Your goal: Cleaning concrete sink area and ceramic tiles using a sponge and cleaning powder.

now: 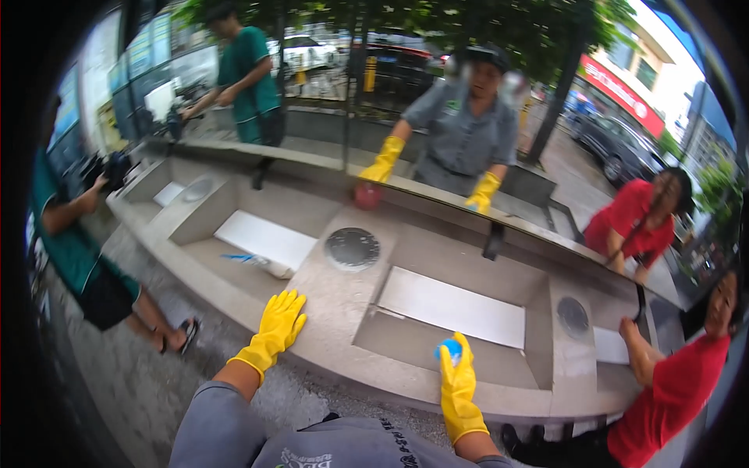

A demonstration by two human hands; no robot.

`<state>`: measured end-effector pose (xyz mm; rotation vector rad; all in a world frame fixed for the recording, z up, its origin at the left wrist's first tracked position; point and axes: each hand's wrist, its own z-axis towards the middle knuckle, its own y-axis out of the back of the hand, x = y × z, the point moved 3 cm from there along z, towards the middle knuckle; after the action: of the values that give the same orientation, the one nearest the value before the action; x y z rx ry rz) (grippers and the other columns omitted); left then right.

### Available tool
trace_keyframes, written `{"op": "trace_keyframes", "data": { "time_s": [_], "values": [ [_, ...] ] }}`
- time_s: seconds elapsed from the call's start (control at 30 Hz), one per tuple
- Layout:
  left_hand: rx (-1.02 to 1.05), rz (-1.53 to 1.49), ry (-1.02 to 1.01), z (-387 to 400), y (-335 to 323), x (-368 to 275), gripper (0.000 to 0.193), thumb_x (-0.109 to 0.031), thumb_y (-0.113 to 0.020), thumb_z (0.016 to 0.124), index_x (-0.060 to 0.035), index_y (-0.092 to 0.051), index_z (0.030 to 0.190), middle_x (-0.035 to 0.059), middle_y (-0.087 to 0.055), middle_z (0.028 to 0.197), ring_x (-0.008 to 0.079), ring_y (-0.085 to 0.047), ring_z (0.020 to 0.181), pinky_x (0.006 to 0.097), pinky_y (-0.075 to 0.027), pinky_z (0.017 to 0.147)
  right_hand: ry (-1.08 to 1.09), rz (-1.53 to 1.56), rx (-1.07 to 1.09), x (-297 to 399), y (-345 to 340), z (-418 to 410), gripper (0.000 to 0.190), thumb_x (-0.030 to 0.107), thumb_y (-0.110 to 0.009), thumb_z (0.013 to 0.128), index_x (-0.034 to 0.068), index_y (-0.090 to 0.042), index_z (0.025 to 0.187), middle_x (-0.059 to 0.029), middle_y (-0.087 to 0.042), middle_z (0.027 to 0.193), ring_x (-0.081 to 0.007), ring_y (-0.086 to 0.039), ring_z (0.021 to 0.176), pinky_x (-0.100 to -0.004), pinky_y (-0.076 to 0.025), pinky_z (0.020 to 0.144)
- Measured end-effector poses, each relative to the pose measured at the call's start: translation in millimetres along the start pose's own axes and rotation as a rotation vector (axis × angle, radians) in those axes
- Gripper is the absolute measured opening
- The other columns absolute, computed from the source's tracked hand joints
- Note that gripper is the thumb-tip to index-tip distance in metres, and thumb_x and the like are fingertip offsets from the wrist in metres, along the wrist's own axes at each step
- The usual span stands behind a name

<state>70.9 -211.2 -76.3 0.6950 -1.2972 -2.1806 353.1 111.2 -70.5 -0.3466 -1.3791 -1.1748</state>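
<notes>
My left hand, in a yellow rubber glove, rests flat with its fingers spread on the near edge of the stone-like sink counter. My right hand, gloved the same way, holds a blue scrubber or sponge over the near rim of the right basin. A white sloping panel lies in that basin. In the basin to the left are another white panel and a brush-like thing with blue bristles or strands. A round dark metal cover is set in the divider between them.
A red round object stands by the mirror. Black faucets jut over the basins. A person in green stands at the left end; a person in red is at the right, with a hand by a faucet. The mirror shows reflections of us.
</notes>
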Motion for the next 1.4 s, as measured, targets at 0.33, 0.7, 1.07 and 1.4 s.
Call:
{"op": "trace_keyframes", "data": {
  "time_s": [0.33, 0.7, 1.07, 1.4],
  "values": [
    [-0.006, 0.317, 1.077, -370, 77, 95, 0.049, -0.036, -0.051, 0.099, -0.0073, -0.051, 0.139, 0.0222, -0.05, 0.143, 0.0402, -0.042, 0.135, 0.05, -0.03, 0.113, 0.072, 0.101, 0.194, 2, -6, 2, 0.052, 0.034, -0.063, 0.097, 0.009, -0.049, 0.14, -0.0138, -0.055, 0.134, -0.0264, -0.056, 0.119, -0.035, -0.043, 0.103],
    [-0.077, 0.322, 1.345, -591, 89, 223, 0.045, -0.039, -0.048, 0.099, -0.0015, -0.067, 0.116, 0.0214, -0.067, 0.116, 0.0391, -0.061, 0.111, 0.0437, -0.047, 0.097, -0.067, 0.248, 0.121, 4, -43, 0, 0.05, 0.028, -0.063, 0.097, 0.006, -0.049, 0.14, -0.0126, -0.055, 0.13, -0.0245, -0.055, 0.115, -0.0351, -0.042, 0.103],
    [-0.475, -0.156, 0.265, -132, 154, 341, 0.024, -0.012, -0.062, 0.093, -0.0039, -0.067, 0.114, 0.0166, -0.067, 0.117, 0.0365, -0.061, 0.114, 0.0424, -0.045, 0.102, 0.513, -0.369, 0.255, 121, -218, -58, 0.06, 0.024, -0.074, 0.086, 0.004, -0.051, 0.137, -0.0213, -0.061, 0.123, -0.0396, -0.058, 0.113, -0.0441, -0.044, 0.101],
    [-0.054, 0.004, -0.113, 50, 105, 247, 0.086, -0.042, -0.083, 0.071, -0.0004, -0.049, 0.139, 0.0238, -0.053, 0.139, 0.0412, -0.044, 0.134, 0.0494, -0.028, 0.115, 0.464, -0.413, 0.125, 134, -227, -64, 0.061, 0.028, -0.077, 0.081, 0.002, -0.055, 0.132, -0.0202, -0.064, 0.122, -0.0378, -0.061, 0.111, -0.0429, -0.049, 0.096]
  ]
}}
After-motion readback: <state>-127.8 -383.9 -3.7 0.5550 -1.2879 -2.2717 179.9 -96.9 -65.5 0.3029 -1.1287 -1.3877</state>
